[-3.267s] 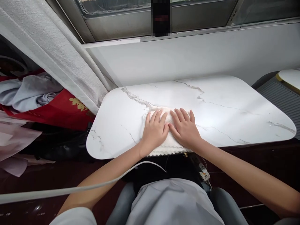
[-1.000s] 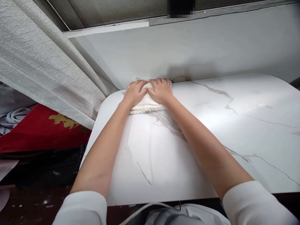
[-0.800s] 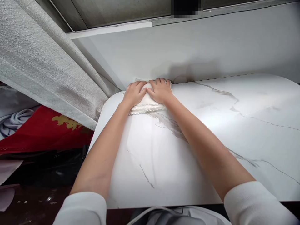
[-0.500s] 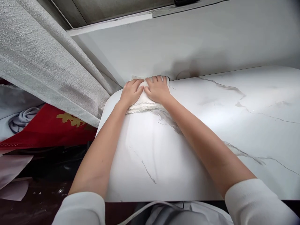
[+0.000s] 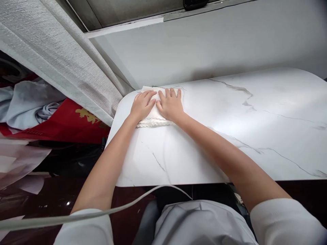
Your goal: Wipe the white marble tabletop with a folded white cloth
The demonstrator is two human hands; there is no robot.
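Observation:
A folded white cloth (image 5: 155, 117) with a wavy edge lies in layers on the white marbled table (image 5: 158, 163), close to its back left corner. My left hand (image 5: 143, 107) rests flat over the cloth's left side, fingers stretched forward. On the right side of the same cloth, my right hand (image 5: 170, 103) lies palm down with its fingers spread. Both thumbs point inward, with a narrow strip of cloth showing between them. Neither hand is wrapped round the cloth; the palms hide part of it.
A pale wall panel (image 5: 204, 44) stands behind the table. To the left hangs a light grey curtain (image 5: 76, 54), beyond which are a red cloth with a gold print (image 5: 61, 124) and grey fabric (image 5: 33, 102). A white cable (image 5: 133, 202) crosses in front of my body.
The view has shifted, showing more of my lap and the cable. My right fingers look more spread. Both hands remain on the cloth, which now sits slightly nearer to me.

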